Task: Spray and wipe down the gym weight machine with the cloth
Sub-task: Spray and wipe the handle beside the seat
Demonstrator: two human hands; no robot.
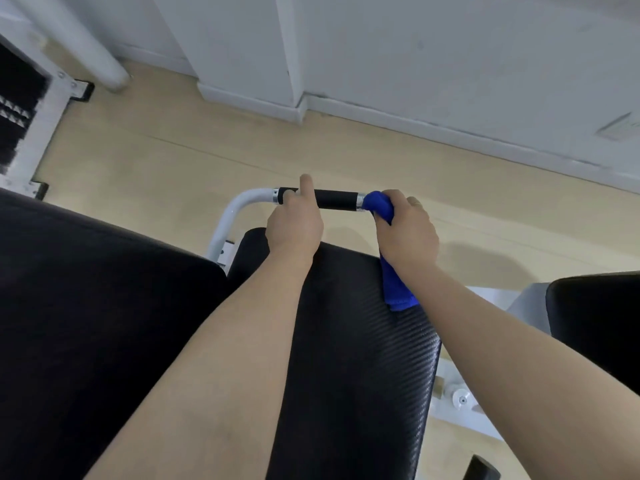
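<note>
A black rubber handle grip with chrome collars ends a white curved machine tube. My left hand grips the handle's left end, one finger sticking up over it. My right hand grips a blue cloth wrapped around the handle's right end; the cloth's loose tail hangs down over a black textured pad. No spray bottle is in view.
A large black pad fills the left foreground and another black pad sits at the right. A weight stack in a white frame stands at far left. White walls and skirting border the beige floor.
</note>
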